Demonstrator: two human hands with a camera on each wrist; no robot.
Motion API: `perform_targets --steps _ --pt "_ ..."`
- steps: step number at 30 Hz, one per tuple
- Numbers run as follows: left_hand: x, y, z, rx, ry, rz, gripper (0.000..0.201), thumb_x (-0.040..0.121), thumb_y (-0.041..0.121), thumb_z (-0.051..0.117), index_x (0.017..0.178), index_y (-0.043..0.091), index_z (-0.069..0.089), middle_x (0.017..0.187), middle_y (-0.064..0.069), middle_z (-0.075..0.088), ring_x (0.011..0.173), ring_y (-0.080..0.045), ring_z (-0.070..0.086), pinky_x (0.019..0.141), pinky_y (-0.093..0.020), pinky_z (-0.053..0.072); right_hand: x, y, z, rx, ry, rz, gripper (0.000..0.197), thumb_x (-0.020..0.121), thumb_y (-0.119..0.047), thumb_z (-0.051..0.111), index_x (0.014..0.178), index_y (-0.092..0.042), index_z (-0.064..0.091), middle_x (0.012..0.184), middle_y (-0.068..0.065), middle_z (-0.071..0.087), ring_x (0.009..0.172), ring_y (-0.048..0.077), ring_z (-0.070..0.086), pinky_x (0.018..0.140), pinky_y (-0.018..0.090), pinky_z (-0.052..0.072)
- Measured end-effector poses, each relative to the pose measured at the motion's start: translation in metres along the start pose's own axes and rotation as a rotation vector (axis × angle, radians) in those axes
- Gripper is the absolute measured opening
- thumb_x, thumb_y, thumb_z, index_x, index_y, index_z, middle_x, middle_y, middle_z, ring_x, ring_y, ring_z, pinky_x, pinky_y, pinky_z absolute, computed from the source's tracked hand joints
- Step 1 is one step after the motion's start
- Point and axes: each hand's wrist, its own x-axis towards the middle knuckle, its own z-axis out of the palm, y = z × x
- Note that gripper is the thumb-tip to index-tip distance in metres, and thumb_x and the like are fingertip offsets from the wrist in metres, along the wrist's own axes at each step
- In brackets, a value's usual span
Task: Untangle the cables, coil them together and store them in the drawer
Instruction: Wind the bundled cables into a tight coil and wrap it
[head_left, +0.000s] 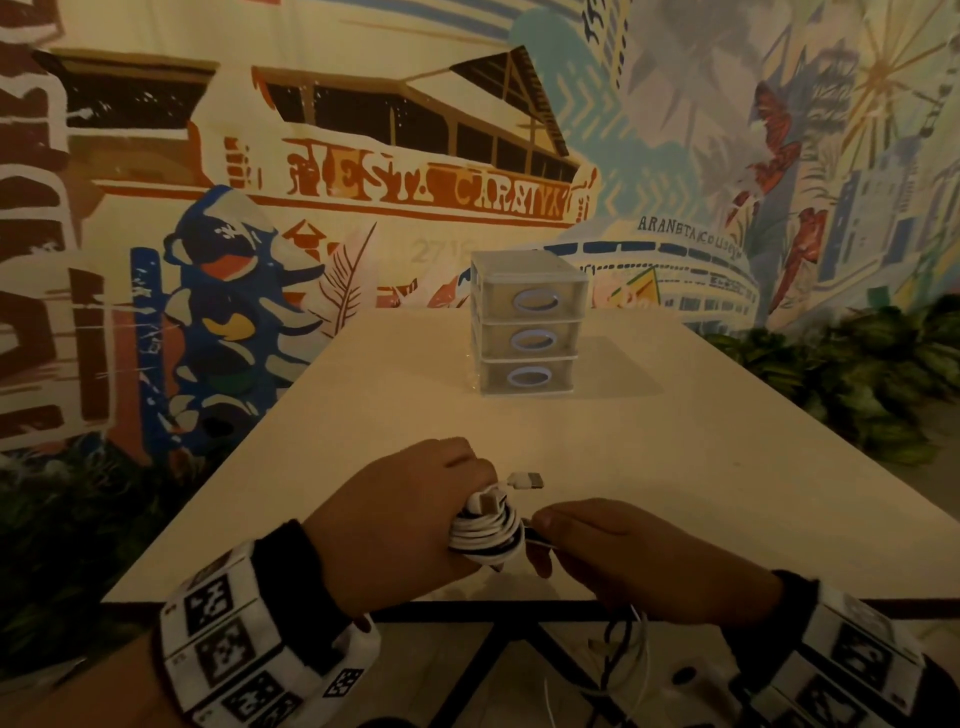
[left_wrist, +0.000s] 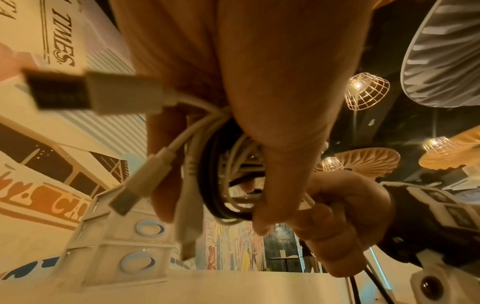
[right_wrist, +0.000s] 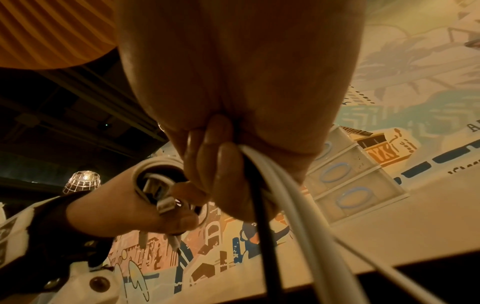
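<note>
Both hands clamped: left hand (head_left: 400, 512) grips white-black cable coil (head_left: 485, 530), right hand (head_left: 623, 551) pinches strands.

we have the coil of cables (head_left: 485, 530) wound round our left hand (head_left: 400, 519), just above the near edge of the table (head_left: 675, 467). our right hand (head_left: 639, 558) sits just right of the coil, touching it, pinching the loose cable strands (right_wrist: 283, 205), which run from that pinch down past the table edge toward us. a usb plug (head_left: 527, 479) juts out just beyond the coil. well beyond both grips, farther back on the table, stands the three-drawer unit (head_left: 527, 332), with the mural wall (head_left: 363, 171) behind it.
</note>
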Motion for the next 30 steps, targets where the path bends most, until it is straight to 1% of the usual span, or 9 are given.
perform_targets --steps 3,8,12,16,18,20,24,28,30 --pt "0.002 -0.002 0.005 0.061 -0.012 0.035 0.038 0.085 0.036 0.066 0.118 0.021 0.054 0.110 0.000 0.061 0.097 -0.021 0.059 0.079 -0.030 0.047 0.000 0.000 0.000 0.035 -0.005 -0.025 0.047 0.109 -0.042 0.037 0.087 -0.014 0.068 0.059 -0.007 0.043 0.057 0.022 0.039 0.060 0.036 0.038" --pt "0.000 -0.004 0.016 0.020 0.115 0.181 0.025 0.088 0.038 0.044 0.107 0.022 0.046 0.069 0.003 0.065 0.054 -0.017 0.062 0.047 -0.029 0.054 -0.001 -0.002 0.000 0.094 -0.014 -0.020 0.047 0.108 -0.042 0.039 0.089 -0.011 0.067 0.059 -0.005 0.040 0.058 0.025 0.033 0.055 0.033 0.033" --pt "0.002 -0.006 0.022 0.116 0.168 0.211 0.029 0.079 0.044 0.047 0.100 0.024 0.046 0.065 0.006 0.064 0.051 -0.013 0.062 0.044 -0.026 0.052 -0.003 -0.004 -0.001 0.116 -0.080 -0.015 0.046 0.109 -0.038 0.039 0.082 -0.016 0.069 0.056 -0.010 0.043 0.049 0.014 0.034 0.054 0.034 0.034" --pt "0.003 -0.008 0.025 0.223 0.102 0.179 0.023 0.073 0.045 0.064 0.077 0.029 0.048 0.059 0.008 0.054 0.047 -0.012 0.053 0.042 -0.026 0.049 -0.005 -0.012 -0.001 -0.107 -0.052 -0.004 0.050 0.104 -0.053 0.040 0.065 -0.036 0.066 0.059 0.001 0.064 0.051 0.020 0.056 0.071 0.043 0.055" --pt "0.003 -0.004 0.022 0.285 0.017 0.161 0.028 0.066 0.043 0.075 0.072 0.028 0.052 0.056 0.008 0.051 0.044 -0.011 0.050 0.041 -0.021 0.042 -0.004 -0.012 -0.002 -0.136 0.019 0.012 0.034 0.094 -0.067 0.045 0.092 -0.037 0.063 0.072 0.004 0.072 0.056 0.023 0.066 0.067 0.037 0.059" --pt "0.003 0.000 0.022 0.351 -0.022 0.105 0.031 0.064 0.043 0.079 0.068 0.028 0.052 0.054 0.008 0.049 0.042 -0.010 0.047 0.042 -0.020 0.030 -0.004 -0.011 -0.002 -0.196 0.094 -0.012 0.045 0.088 -0.072 0.049 0.120 -0.041 0.049 0.086 0.003 0.073 0.058 0.015 0.069 0.062 0.031 0.059" --pt "0.004 0.011 0.021 0.360 -0.064 -0.016 0.016 0.075 0.038 0.065 0.075 0.026 0.054 0.061 0.005 0.055 0.050 -0.015 0.054 0.048 -0.026 0.029 -0.002 -0.015 -0.007 -0.315 0.080 -0.076 0.059 0.084 -0.080 0.044 0.136 -0.054 0.038 0.113 -0.015 0.062 0.083 -0.007 0.062 0.079 0.021 0.046" --pt "0.010 0.024 0.011 0.402 -0.121 -0.034 0.013 0.087 0.032 0.056 0.095 0.022 0.056 0.082 0.003 0.060 0.072 -0.018 0.059 0.058 -0.029 0.034 0.003 -0.027 -0.002 -0.483 -0.019 -0.091 0.051 0.079 -0.078 0.058 0.114 -0.041 0.061 0.107 -0.014 0.059 0.094 0.001 0.058 0.082 0.015 0.045" --pt "0.011 0.026 0.009 0.400 -0.170 -0.034 0.026 0.068 0.032 0.074 0.084 0.021 0.058 0.070 0.003 0.059 0.057 -0.017 0.057 0.048 -0.028 0.040 0.007 -0.030 0.003 -0.458 -0.020 -0.139 0.038 0.082 -0.063 0.072 0.106 -0.035 0.067 0.101 -0.010 0.067 0.091 0.003 0.062 0.074 0.010 0.045"
